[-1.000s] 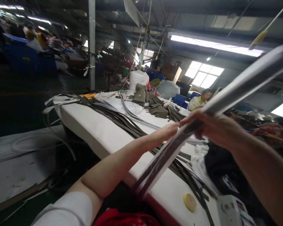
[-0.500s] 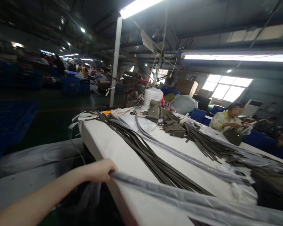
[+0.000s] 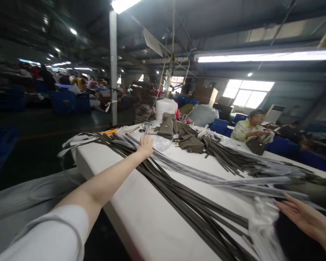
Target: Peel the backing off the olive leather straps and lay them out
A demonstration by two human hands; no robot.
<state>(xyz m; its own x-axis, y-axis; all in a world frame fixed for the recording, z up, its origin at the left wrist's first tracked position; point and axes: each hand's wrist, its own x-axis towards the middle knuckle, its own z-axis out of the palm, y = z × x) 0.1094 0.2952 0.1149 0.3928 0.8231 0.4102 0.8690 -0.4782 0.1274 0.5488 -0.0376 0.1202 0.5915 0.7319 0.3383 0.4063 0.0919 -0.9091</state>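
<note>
My left hand (image 3: 145, 146) reaches over the table with its fingers curled closed around a dark strap in a clear plastic sleeve (image 3: 182, 167). That sleeved strap runs right across the table, beside another sleeved one. Below it lies a long bundle of dark olive straps (image 3: 176, 188). My right hand (image 3: 305, 217) is at the lower right, fingers stretched out and apart, with nothing in it. Close to its fingertips are crumpled clear plastic (image 3: 264, 224) and the far ends of the sleeved straps.
Olive pouches (image 3: 191, 143) and a second strap bundle (image 3: 222, 156) lie farther back on the white table (image 3: 143, 217). A white foam roll (image 3: 165, 108) stands behind. A co-worker (image 3: 250, 130) sits across at the right. A metal post (image 3: 113, 69) rises beyond the far-left corner.
My left hand has moved from the near table edge forward and right, carrying the sleeved strap toward the middle. My right hand has come into view. The camera has turned slightly right.
</note>
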